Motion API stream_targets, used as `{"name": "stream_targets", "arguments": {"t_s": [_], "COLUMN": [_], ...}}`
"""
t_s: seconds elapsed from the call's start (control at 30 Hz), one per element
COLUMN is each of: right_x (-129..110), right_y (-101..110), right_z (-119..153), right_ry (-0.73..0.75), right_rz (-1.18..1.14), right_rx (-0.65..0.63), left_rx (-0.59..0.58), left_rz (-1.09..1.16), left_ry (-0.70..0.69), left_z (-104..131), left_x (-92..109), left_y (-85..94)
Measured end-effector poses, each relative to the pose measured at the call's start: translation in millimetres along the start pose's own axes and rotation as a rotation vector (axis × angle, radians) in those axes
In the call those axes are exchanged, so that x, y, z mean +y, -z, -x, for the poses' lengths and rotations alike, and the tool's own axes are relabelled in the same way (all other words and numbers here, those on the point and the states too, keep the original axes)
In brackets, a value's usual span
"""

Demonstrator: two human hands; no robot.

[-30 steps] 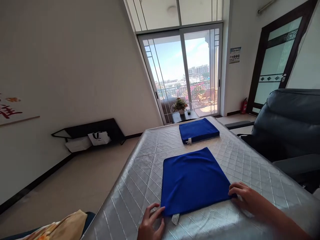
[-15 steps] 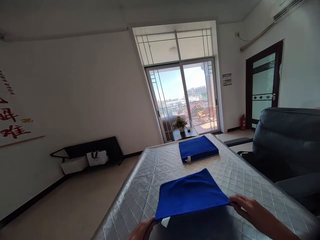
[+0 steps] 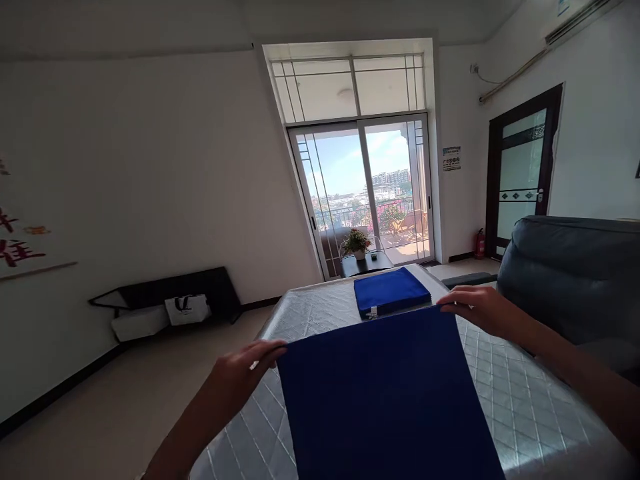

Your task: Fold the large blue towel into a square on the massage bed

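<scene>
A blue cloth [image 3: 385,393] hangs spread between my two hands, its lower part running out of the bottom of the view. My left hand [image 3: 250,363] pinches its upper left corner. At the upper right corner, my right hand [image 3: 467,308] grips the fabric between thumb and fingers. Just beyond the raised edge lies a stack of folded blue cloths [image 3: 393,291] with a white tag [image 3: 371,312] at its near corner. Both the stack and the held cloth are over a table with a silvery quilted cover [image 3: 525,400].
A dark padded armchair [image 3: 575,280] stands close on the right. Past the table's far end is a small dark table [image 3: 363,265] with a potted plant [image 3: 357,243], before a sliding glass door. On the left, a low black bench [image 3: 175,287] holds a white bag [image 3: 187,310].
Both hands have risen and moved forward, lifting the near edge of the blue cloth. It now hangs upright from its corners instead of lying partly on the table.
</scene>
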State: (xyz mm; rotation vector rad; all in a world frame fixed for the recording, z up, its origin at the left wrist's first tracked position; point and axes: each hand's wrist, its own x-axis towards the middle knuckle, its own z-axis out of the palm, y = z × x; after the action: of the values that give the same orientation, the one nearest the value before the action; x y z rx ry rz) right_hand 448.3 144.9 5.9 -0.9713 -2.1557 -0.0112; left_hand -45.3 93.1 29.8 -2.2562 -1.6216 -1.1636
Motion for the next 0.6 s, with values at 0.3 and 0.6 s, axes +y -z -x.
{"name": "stream_targets", "arguments": {"t_s": [0.3, 0.6], "right_x": [30.8, 21.0], "right_y": [-12.0, -64.2], "right_z": [-105.7, -19.9], "right_ry": [-0.032, -0.066], "right_rz": [0.194, 0.017], "right_rx": [0.031, 0.12], "left_rx": [-0.111, 0.021], "left_rz": [0.094, 0.134], "left_ry": [0.096, 0.073], "left_z": [-105.2, 2.1], "left_x": [-22.0, -39.5], "left_y": [-15.0, -58.2]}}
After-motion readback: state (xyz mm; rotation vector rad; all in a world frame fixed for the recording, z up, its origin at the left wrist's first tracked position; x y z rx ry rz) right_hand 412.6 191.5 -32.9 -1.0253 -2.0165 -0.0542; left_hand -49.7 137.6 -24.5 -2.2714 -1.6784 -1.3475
